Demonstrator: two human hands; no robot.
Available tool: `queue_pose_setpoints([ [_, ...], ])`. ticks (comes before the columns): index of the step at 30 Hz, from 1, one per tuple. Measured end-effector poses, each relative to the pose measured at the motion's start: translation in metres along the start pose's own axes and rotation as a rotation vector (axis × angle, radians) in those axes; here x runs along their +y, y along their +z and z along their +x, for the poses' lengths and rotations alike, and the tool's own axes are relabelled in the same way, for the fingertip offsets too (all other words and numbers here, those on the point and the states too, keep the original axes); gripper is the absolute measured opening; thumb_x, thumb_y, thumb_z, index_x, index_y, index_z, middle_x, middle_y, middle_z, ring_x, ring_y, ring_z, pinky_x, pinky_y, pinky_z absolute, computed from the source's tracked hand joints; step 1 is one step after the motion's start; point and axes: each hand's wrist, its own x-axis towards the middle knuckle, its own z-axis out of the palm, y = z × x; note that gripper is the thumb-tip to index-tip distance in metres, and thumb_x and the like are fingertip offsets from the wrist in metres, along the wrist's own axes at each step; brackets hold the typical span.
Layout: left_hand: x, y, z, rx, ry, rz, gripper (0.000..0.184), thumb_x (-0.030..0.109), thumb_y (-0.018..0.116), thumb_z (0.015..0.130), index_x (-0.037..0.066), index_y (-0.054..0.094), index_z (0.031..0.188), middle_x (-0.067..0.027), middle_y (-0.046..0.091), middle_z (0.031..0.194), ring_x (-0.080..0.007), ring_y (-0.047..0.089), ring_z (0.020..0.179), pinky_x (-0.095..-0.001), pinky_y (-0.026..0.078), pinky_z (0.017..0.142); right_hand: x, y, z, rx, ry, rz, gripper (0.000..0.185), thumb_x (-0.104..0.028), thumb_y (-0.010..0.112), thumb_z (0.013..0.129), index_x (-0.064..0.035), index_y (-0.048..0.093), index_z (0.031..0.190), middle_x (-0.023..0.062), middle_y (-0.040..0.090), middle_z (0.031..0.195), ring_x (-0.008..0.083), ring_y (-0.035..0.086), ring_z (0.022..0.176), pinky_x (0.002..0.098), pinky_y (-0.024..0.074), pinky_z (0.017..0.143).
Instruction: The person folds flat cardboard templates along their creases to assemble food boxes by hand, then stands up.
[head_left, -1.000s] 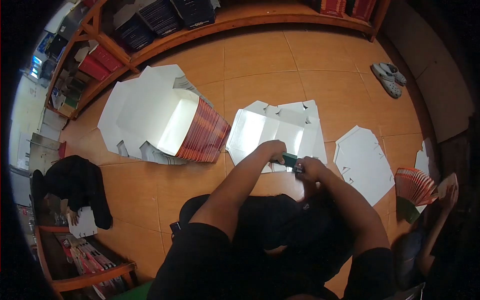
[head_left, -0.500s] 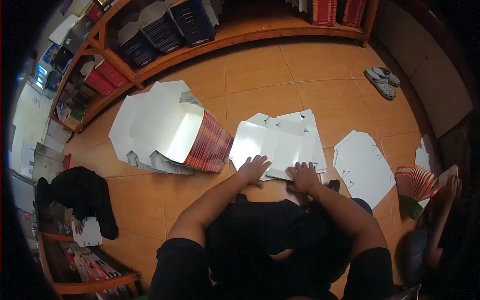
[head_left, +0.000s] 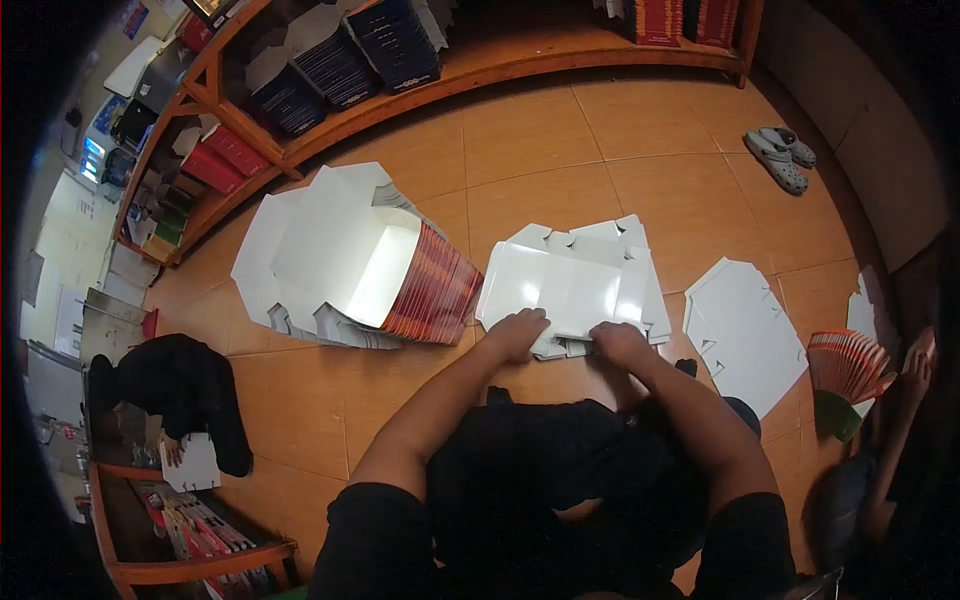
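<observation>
White carton blank: near edge grasped by left hand and right hand, set apart, seemingly to keep it level; nested red-sided cartons, left.

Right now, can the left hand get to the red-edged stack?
Probably yes: the left hand is at the white cardboard's near edge, and the red-edged stack stands close on its left, with nothing visible blocking.
</observation>
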Motion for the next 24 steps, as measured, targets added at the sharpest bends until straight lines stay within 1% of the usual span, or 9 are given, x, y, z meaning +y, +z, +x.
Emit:
queue_pose_setpoints([
  [4,0.012,-0.027,-0.016,0.059,0.064,-0.009,0.082,0.023,0.081,0.064,0.006,0.042,0.135,-0.0176,0.043,0.134,-0.0327,0.042,0.125,-0.0425,0.040,0.101,0.008,-0.031,0.000,0.075,-0.073,0.029,0.023,-0.016,0.052,0.084,-0.0080,0.065,0.101,0.0148,0.066,0.097,0.0315,0.064,0.093,0.0433,0.0512,0.081],
  [6,0.034,-0.046,-0.024,0.107,-0.186,0.107,0.079,0.043,0.076,0.071,0.003,0.043,0.131,-0.0217,0.047,0.129,-0.0330,0.046,0.121,-0.0431,0.041,0.095,0.000,-0.055,-0.002,-0.087,0.042,-0.042,0.023,-0.016,0.052,0.085,-0.0080,0.065,0.101,0.0142,0.067,0.097,0.0312,0.064,0.094,0.0434,0.0507,0.082],
  [7,0.044,-0.053,-0.025,0.111,-0.184,0.107,0.079,0.043,0.076,0.071,0.003,0.043,0.131,-0.0217,0.047,0.129,-0.0330,0.046,0.121,-0.0431,0.041,0.095,0.001,-0.055,-0.001,-0.068,0.065,-0.041,0.022,-0.017,0.052,0.085,-0.0098,0.065,0.102,0.0137,0.067,0.097,0.0308,0.064,0.095,0.0433,0.0503,0.083],
  [9,0.063,-0.057,-0.023,0.073,-0.434,0.092,0.079,0.060,0.066,0.076,0.001,0.044,0.123,-0.0230,0.059,0.109,-0.0335,0.059,0.104,-0.0435,0.046,0.084,0.000,-0.056,0.000,-0.071,0.066,-0.067,0.022,-0.017,0.052,0.085,-0.0103,0.065,0.102,0.0136,0.067,0.097,0.0308,0.064,0.095,0.0434,0.0504,0.083],
  [10,0.070,-0.054,-0.019,0.076,-0.433,0.094,0.079,0.060,0.066,0.076,0.001,0.044,0.123,-0.0230,0.059,0.109,-0.0335,0.059,0.104,-0.0435,0.046,0.084,-0.001,-0.057,0.000,-0.073,0.063,-0.089,0.022,-0.017,0.052,0.086,-0.0107,0.065,0.101,0.0135,0.067,0.096,0.0308,0.064,0.094,0.0435,0.0505,0.083],
  [12,0.082,-0.046,-0.012,0.144,-0.561,-0.023,0.077,0.066,0.062,0.077,0.002,0.044,0.116,-0.0178,0.065,0.088,-0.0319,0.066,0.082,-0.0440,0.049,0.074,-0.003,-0.058,-0.001,-0.050,0.048,-0.090,0.021,-0.017,0.052,0.085,-0.0108,0.065,0.101,0.0134,0.068,0.095,0.0308,0.064,0.094,0.0435,0.0507,0.083],
  [13,0.079,-0.032,-0.007,0.220,-0.567,0.068,0.074,0.063,0.064,0.076,0.003,0.044,0.114,-0.0132,0.066,0.080,-0.0308,0.067,0.072,-0.0425,0.051,0.067,-0.006,-0.060,-0.002,-0.031,0.033,-0.088,0.021,-0.017,0.052,0.085,-0.0109,0.066,0.100,0.0133,0.068,0.095,0.0308,0.065,0.094,0.0435,0.0509,0.082],
  [16,0.074,-0.015,0.003,0.199,-0.601,0.094,0.070,0.058,0.066,0.078,0.003,0.043,0.114,-0.0137,0.066,0.082,-0.0303,0.067,0.074,-0.0410,0.051,0.069,-0.019,-0.078,-0.002,-0.123,0.125,-0.085,0.022,-0.017,0.056,0.083,-0.0109,0.065,0.103,0.0126,0.068,0.099,0.0308,0.064,0.095,0.0429,0.0506,0.082],
  [24,0.073,-0.025,0.003,0.120,-0.650,-0.112,0.052,0.033,0.068,0.080,0.002,0.041,0.112,-0.0168,0.069,0.086,-0.0299,0.069,0.080,-0.0416,0.054,0.070,-0.025,-0.061,-0.005,0.024,0.063,-0.118,0.018,-0.016,0.054,0.084,-0.0122,0.066,0.096,0.0105,0.067,0.091,0.0283,0.065,0.090,0.0430,0.0532,0.074],
])
